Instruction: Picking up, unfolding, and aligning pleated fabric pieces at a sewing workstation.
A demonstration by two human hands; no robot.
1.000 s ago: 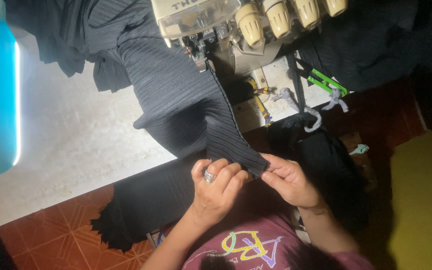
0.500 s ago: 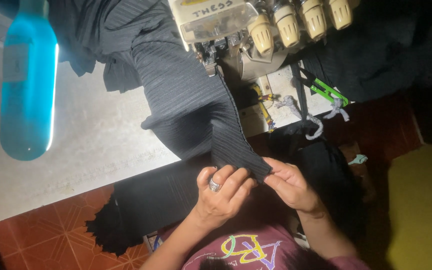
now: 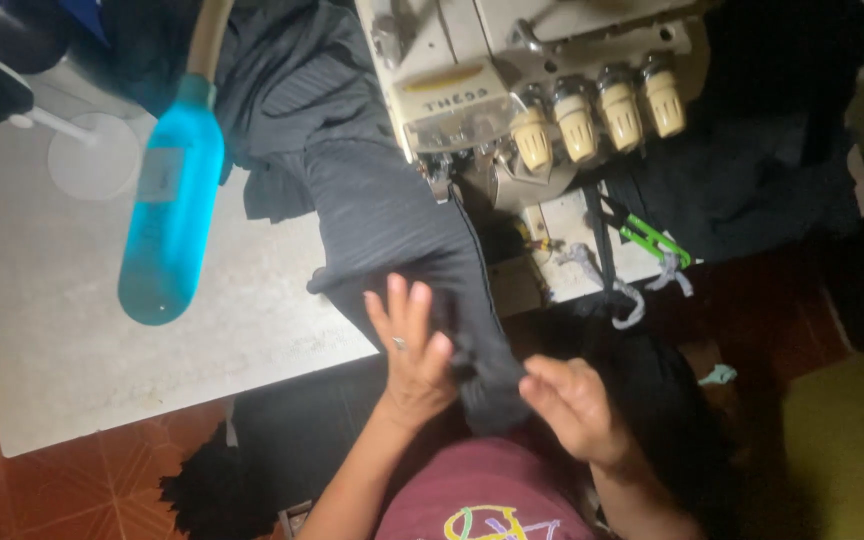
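While both hands (image 3: 414, 350) (image 3: 570, 405) flatten black fabric (image 3: 422, 255), sewing machine (image 3: 532, 90) beyond

Pale worktable (image 3: 102, 340): black fabric (image 3: 382, 210), cream sewing machine (image 3: 532, 80), lit blue lamp (image 3: 167, 210) above.

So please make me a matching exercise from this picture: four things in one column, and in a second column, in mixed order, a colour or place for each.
Things:
1. lamp
2. tension knobs
3. black fabric
4. snips

Descriptions:
a. green handles, lying at the table's right edge
b. glowing blue, hanging over the white table
c. cream, in a row on the sewing machine
d. runs from the machine down to the left hand and right hand

Pairs: 1-b, 2-c, 3-d, 4-a
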